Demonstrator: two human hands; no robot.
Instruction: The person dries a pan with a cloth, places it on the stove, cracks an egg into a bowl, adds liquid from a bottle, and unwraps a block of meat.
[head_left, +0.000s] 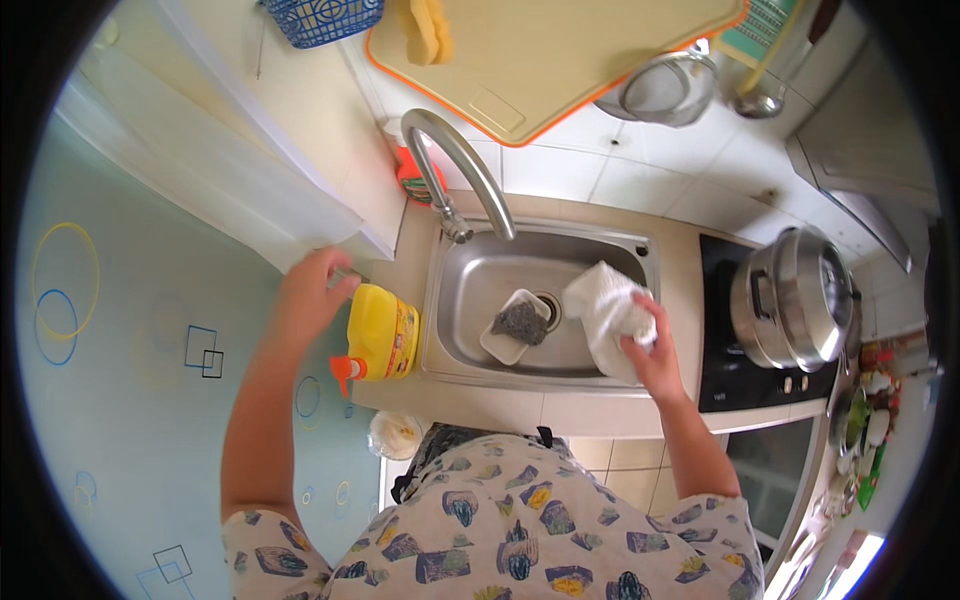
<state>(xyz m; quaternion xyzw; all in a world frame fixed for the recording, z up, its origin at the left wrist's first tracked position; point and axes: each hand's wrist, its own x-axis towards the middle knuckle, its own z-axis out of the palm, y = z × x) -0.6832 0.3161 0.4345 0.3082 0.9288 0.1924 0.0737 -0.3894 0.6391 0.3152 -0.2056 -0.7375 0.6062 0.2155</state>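
My right hand (654, 352) grips a bunched white cloth (606, 315) over the right side of the stainless-steel sink (469, 277). To the left, my left hand (313, 289) is raised beside a yellow pump bottle (381, 330) with an orange pump head. Its fingers are apart and I see nothing in them. Inside the sink, a grey scouring pad (521, 324) rests on a small white tray (504, 348), close to the drain (552, 309). Part of the basin is hidden behind the cloth.
A curved faucet (469, 172) arches over the sink's back left. Behind it stands a red bottle (414, 176). A steel steamer pot (784, 300) sits on the black cooktop (720, 390) at right. A cutting board (525, 75) and a strainer (664, 90) hang on the wall.
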